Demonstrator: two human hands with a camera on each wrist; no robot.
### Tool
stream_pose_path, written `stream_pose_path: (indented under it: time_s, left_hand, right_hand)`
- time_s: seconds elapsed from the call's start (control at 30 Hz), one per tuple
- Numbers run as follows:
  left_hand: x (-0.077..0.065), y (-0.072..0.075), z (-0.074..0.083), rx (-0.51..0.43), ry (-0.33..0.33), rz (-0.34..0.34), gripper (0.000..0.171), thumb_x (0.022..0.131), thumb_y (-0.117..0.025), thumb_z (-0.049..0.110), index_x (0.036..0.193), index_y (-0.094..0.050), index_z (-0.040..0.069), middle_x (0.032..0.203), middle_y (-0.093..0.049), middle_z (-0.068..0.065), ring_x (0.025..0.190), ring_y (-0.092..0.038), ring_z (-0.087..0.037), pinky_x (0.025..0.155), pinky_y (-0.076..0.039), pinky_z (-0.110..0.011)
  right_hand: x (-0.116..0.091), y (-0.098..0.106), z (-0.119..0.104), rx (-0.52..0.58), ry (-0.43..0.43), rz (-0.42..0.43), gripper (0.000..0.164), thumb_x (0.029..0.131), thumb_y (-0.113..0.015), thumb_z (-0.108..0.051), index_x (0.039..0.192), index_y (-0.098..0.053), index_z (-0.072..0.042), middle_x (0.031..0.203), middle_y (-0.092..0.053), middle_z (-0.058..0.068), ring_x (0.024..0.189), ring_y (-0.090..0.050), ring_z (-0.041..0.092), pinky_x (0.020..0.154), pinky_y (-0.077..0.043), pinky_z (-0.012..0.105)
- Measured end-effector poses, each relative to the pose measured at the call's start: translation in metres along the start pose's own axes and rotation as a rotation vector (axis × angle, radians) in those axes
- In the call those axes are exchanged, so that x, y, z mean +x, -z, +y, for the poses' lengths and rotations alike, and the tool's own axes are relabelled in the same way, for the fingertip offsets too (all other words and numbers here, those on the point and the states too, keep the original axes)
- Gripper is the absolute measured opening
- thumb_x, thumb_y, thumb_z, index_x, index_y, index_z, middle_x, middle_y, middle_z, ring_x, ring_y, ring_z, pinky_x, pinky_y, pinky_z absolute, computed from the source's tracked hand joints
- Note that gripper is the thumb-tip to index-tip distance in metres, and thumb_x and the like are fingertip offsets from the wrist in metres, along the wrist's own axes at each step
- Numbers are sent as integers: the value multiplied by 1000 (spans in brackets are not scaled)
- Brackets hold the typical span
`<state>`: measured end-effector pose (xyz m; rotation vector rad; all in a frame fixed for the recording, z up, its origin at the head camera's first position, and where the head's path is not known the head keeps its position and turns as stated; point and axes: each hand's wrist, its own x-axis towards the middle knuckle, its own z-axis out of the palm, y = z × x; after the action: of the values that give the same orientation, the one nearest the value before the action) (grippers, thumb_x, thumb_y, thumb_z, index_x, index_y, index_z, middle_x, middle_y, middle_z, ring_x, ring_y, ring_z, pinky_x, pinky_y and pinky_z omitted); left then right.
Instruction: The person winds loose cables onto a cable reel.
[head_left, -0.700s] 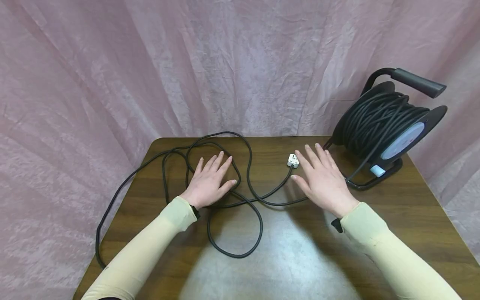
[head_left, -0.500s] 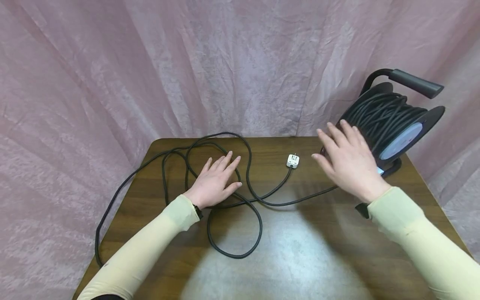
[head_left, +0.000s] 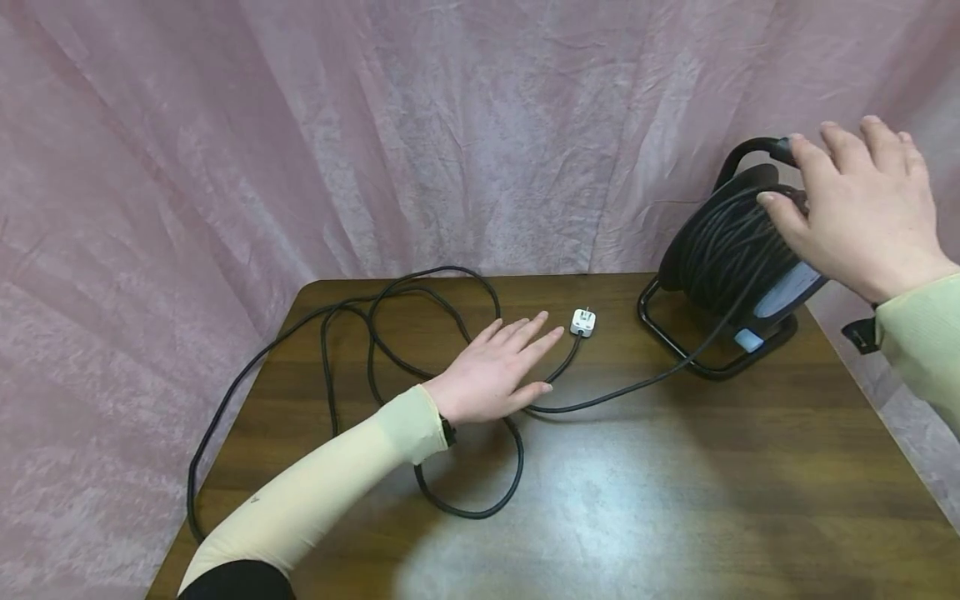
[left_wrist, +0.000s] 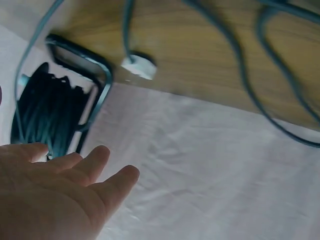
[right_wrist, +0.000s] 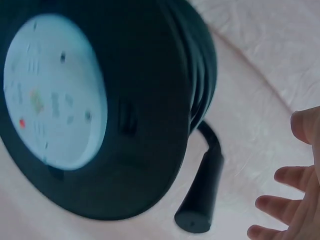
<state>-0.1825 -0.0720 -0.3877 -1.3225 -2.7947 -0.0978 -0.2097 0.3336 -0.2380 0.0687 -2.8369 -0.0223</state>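
A black cable reel (head_left: 723,258) stands on its tubular frame at the right back of the table, wound with black cable. My right hand (head_left: 870,217) is raised in front of the reel's handle (right_wrist: 202,195), fingers spread. In the right wrist view a gap shows between that hand and the handle, and the white socket panel (right_wrist: 57,95) faces the camera. My left hand (head_left: 491,375) hovers over the loose cable (head_left: 480,514), fingers extended and holding nothing. Just beyond its fingertips lies the white plug (head_left: 582,322), prongs pointing up. In the head view, my right hand hides most of the handle.
The loose cable lies in overlapping loops across the left half of the wooden table (head_left: 675,492). One stretch hangs past the left edge, and another runs right to the reel. A pink curtain (head_left: 480,142) hangs behind the table.
My right hand has moved right and up, from beside the plug to in front of the reel's handle. My left hand has shifted right over the cable toward the plug.
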Motion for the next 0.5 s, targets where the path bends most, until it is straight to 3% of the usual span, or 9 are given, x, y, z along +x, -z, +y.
stream_pose_path:
  time_s: [0.27,0.5]
  left_hand:
    - [37,5,37,-4,-72,-9,75,102,-37,60,161,-5,28,165,-5,0,149,-10,-17,119,-11,-49]
    - [65,9,63,-13,-86,-12,74,102,-34,61,160,2,32,166,-3,2,149,-12,-16,120,-6,-44]
  right_hand:
    - [23,11,25,-16,-86,-70,78,103,-39,-49,155,-13,5,159,-7,31,144,6,50,114,1,65]
    - [39,9,37,23,-113,-136,80,104,-33,-52,156,-7,3,159,-6,31,144,6,50,113,1,66]
